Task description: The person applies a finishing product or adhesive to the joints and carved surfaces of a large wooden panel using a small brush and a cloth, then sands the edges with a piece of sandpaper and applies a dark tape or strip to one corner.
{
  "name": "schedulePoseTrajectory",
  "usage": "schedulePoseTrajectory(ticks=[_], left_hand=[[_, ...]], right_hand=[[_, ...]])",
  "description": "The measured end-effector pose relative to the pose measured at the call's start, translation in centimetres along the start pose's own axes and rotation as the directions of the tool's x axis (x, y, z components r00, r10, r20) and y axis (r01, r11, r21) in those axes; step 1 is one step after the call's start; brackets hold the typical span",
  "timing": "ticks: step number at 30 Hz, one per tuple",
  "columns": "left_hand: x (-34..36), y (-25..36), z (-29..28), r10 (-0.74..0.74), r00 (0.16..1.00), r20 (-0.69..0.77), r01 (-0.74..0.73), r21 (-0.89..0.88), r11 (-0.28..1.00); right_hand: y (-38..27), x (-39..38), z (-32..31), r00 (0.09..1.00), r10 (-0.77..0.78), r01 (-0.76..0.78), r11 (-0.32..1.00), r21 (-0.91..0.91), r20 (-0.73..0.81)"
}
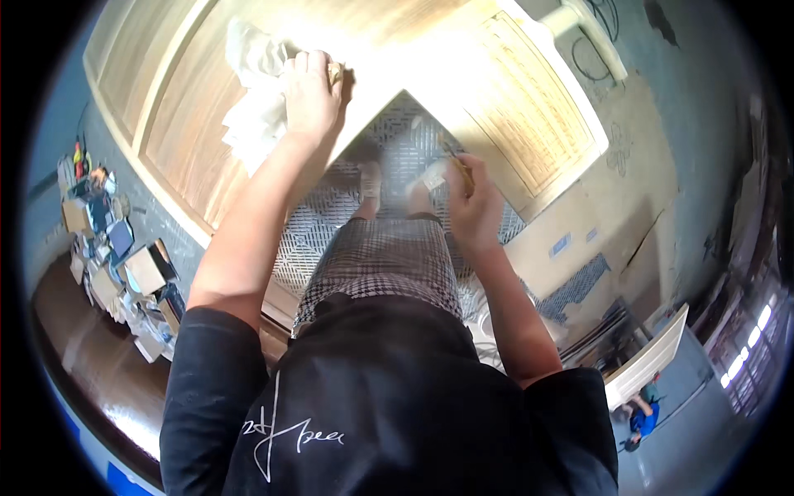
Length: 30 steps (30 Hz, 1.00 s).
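Observation:
My left hand [310, 95] rests on pale wooden furniture [186, 107], fingers closed round a small tan piece [335, 73] that I cannot make out clearly, beside crumpled white paper or cloth [252, 124]. My right hand [473, 207], lower and to the right, is closed on a thin yellowish-brown item [463, 174], partly blurred, near the inner edge of a panel with carved grooves [538, 107]. Between my hands the furniture has an angled opening, with the patterned floor [389, 124] and my shoes below it.
A heap of tools, boxes and scraps [116, 248] lies at the left. Cables [591, 62] are at the top right. Cardboard sheeting [612, 215] covers the floor at the right. A person in blue [645, 417] is farther off at the lower right, near a pale panel [653, 355].

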<state>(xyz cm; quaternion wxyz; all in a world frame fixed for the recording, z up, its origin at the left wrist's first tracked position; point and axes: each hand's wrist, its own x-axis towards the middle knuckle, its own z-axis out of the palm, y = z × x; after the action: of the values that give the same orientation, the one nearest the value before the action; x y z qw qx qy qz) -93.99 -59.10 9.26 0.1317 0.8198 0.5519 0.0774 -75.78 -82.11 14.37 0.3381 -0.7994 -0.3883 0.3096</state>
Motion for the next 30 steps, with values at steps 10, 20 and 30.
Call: schedulePoseTrajectory(ticks=[10, 20, 30], left_hand=[[-12.1, -5.3, -16.6, -0.509, 0.861, 0.010, 0.471, -0.392, 0.790], [-27.4, -17.7, -17.6, -0.858, 0.419, -0.298, 0.438, -0.761, 0.479], [-37.0, -31.9, -14.9, -0.898, 0.341, -0.277, 0.619, -0.652, 0.437]], right_hand=[[-2.0, -1.0, 3.0, 0.997, -0.074, 0.069, 0.972, 0.224, 0.016], [-12.4, -4.0, 13.5, 0.770, -0.155, 0.002, 0.971, 0.241, 0.619], [-24.5, -12.3, 30.4, 0.436, -0.476, 0.426, 0.857, 0.291, 0.764]])
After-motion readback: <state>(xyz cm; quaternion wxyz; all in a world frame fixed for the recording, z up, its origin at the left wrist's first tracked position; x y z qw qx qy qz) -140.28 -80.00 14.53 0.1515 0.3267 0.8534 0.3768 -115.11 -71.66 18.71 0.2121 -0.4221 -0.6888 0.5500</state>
